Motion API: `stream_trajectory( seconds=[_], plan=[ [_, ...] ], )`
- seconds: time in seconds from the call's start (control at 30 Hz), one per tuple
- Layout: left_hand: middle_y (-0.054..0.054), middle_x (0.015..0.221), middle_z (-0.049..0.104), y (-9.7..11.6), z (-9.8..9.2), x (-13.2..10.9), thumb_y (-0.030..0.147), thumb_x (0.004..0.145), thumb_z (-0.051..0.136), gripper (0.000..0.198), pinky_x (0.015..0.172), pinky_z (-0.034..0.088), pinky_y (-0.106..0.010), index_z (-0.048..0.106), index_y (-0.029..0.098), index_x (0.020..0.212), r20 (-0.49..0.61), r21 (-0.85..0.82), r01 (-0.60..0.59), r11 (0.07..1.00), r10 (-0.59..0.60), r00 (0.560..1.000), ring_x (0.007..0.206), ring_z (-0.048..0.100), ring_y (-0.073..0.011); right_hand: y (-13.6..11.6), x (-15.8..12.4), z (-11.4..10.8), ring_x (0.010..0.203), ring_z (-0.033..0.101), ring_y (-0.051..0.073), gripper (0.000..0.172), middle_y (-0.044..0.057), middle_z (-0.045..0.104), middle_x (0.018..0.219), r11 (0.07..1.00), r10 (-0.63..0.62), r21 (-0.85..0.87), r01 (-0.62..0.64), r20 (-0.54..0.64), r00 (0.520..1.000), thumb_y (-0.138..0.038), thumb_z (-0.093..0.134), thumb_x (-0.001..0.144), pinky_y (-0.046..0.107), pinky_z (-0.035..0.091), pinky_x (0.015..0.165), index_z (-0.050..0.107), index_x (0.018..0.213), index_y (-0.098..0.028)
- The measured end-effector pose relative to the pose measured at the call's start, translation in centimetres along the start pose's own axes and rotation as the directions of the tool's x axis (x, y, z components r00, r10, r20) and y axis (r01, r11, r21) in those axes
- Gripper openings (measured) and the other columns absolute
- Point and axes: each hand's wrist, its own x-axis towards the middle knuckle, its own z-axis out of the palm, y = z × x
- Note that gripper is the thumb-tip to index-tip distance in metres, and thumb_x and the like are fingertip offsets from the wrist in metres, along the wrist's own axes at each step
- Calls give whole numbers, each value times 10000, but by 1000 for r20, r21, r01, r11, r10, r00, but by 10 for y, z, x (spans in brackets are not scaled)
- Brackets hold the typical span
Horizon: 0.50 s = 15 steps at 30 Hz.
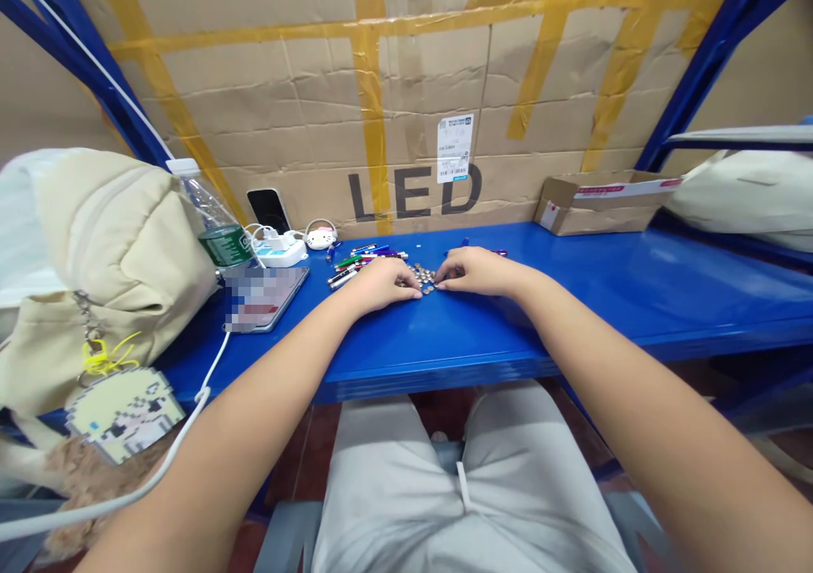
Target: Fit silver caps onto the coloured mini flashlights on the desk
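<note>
The left hand (384, 283) and the right hand (471, 270) face each other low over the blue worktop (610, 289), near its middle; between them lies a loose cluster of small, round, metallic-looking pieces (423, 275), flat on the worktop; the left hand is curled, its thumb and fingertips reaching down to the left edge of the cluster, and the right hand is bent in the same way at the right edge, its fingertips down beside the nearest pieces; whether either hand grips a piece I cannot tell, the pieces being too small and the fingers partly covering them; just behind the left hand is a jumble of pens (356, 259) in several colours, partly hidden by that hand; farther left a phone (283, 295) lies with its screen blurred out, near a clear bottle (222, 239) with a green label and a white power strip (279, 254) with plugs in it; a cream bag (120, 234) fills the left side; an open cardboard box (603, 206) stands toward the back right of the worktop; behind everything rises a large taped cardboard panel (305, 124) printed LED, with a white label (455, 148) stuck on it
</note>
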Motion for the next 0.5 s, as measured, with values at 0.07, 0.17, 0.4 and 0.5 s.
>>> stream_trajectory(
  seconds=[0.07,0.17,0.4,0.5],
  plan=[
    [-19,795,699,-1,-1,0,325,817,608,181,718,459,-267,735,197,805,-25,-15,51,999,-52,998,771,624,-166,0,1,1,783,577,157,227,45,640,886,1000,-5,-2,5,-6,1000,-309,598,783,240,404,687,733,936,-209],
    [-17,829,709,-5,-1,1,311,827,587,179,735,459,-284,735,211,835,-103,29,106,994,-103,989,814,621,-182,-2,3,2,775,572,160,210,45,640,871,1000,8,-10,-8,-9,1000,-327,609,779,243,396,670,735,899,-209],
    [-32,1028,692,-14,3,11,320,836,558,249,819,448,-322,716,235,1008,-100,136,69,988,-55,993,941,596,-215,-6,2,3,768,567,157,202,37,649,865,999,-10,34,9,15,1000,-301,587,768,247,399,675,721,887,-206],
    [-31,967,700,-14,4,13,311,825,553,234,769,455,-308,731,238,958,-61,129,78,989,-71,996,873,612,-205,-6,2,4,767,569,155,212,34,655,874,997,1,83,-2,3,1000,-327,607,741,245,411,682,705,876,-198]
  ],
)
